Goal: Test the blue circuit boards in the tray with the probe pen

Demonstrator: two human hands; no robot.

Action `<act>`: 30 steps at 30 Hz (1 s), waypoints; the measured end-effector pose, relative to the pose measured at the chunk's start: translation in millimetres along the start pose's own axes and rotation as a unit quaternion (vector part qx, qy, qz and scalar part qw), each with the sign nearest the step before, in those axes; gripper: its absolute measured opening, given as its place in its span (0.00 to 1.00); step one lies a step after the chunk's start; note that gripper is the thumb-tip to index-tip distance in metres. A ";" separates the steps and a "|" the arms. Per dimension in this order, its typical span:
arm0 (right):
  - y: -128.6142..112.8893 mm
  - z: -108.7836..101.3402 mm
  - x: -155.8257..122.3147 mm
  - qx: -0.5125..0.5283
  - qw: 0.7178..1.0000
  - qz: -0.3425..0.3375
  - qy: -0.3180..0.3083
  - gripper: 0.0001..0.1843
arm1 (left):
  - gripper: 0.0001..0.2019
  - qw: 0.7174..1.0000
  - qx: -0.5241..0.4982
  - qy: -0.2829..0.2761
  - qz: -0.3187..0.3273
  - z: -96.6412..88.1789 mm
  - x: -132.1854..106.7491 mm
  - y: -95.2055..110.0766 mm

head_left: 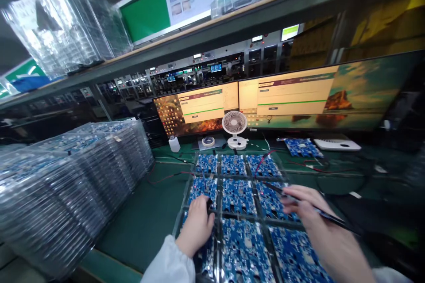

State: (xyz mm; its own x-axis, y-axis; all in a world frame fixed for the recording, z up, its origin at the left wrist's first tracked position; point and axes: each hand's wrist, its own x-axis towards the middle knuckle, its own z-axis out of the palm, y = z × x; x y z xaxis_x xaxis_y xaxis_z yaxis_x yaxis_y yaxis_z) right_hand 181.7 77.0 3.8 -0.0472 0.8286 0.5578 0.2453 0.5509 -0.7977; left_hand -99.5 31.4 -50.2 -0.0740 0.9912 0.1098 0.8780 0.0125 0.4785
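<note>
A clear tray (219, 221) divided into compartments lies before me, with blue circuit boards (238, 194) in them. My left hand (198, 223) is over the left column, its fingers closed around a small black piece (209, 204) whose kind is not plain. Between the thumb and fingers of my right hand (310, 212) is a slim black pen-like tool (327, 216). Its tip points left, over the middle board of the right column (270, 201). Small red lights glow on boards near both hands. The right hand is slightly blurred.
Tall stacks of clear trays (116, 159) holding boards stand left. Behind the tray are a white fan (234, 124), a tape roll (208, 141), a white bottle (174, 144) and two monitors (288, 97). A loose board (303, 147) and thin wires (318, 163) lie back right.
</note>
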 end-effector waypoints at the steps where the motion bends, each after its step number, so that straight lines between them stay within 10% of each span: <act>1: -4.3 16.1 5.7 0.040 0.999 0.000 -0.026 0.16 | 0.23 1.000 0.006 -0.004 -0.006 4.2 3.9 -5.6; 15: 69.7 181.3 32.3 0.077 0.979 0.083 -0.171 0.19 | 0.22 0.999 -0.032 -0.018 -0.024 13.4 6.9 -14.3; 30: 87.3 199.0 25.9 0.071 0.972 0.073 -0.211 0.22 | 0.24 0.998 -0.032 -0.041 -0.042 10.5 4.2 -7.5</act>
State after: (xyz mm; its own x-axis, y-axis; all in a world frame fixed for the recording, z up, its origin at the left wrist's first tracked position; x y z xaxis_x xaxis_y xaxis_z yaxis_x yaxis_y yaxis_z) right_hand 9.2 166.3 -97.0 -0.4227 0.8490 0.3171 0.1448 0.4086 -0.9011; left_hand -101.4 36.9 -62.4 -0.1058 0.9944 -0.0031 0.8383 0.0909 0.5376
